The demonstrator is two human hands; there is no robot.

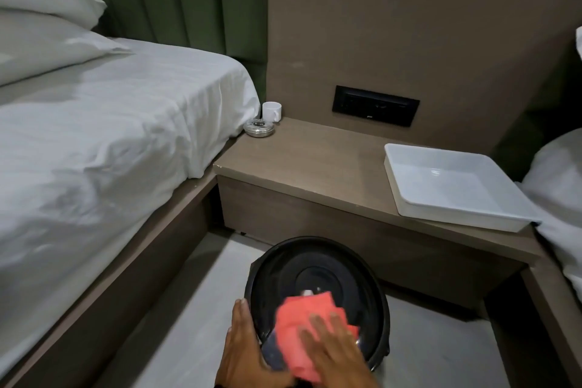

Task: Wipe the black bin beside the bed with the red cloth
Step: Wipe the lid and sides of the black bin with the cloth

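The round black bin (318, 264) stands on the grey floor below the bedside table, between the two beds. The red cloth (299, 321) lies on the near part of its lid. My right hand (333, 353) presses flat on the cloth with fingers spread. My left hand (245, 353) grips the bin's near left rim, thumb along the edge. The near side of the bin is hidden under both hands.
A bed with white sheets (104, 142) and a brown wooden frame runs along the left. The brown bedside table (302, 164) holds a white cup (271, 111), a metal ashtray (259, 127) and a white tray (453, 183). A second bed (560, 186) is at the right.
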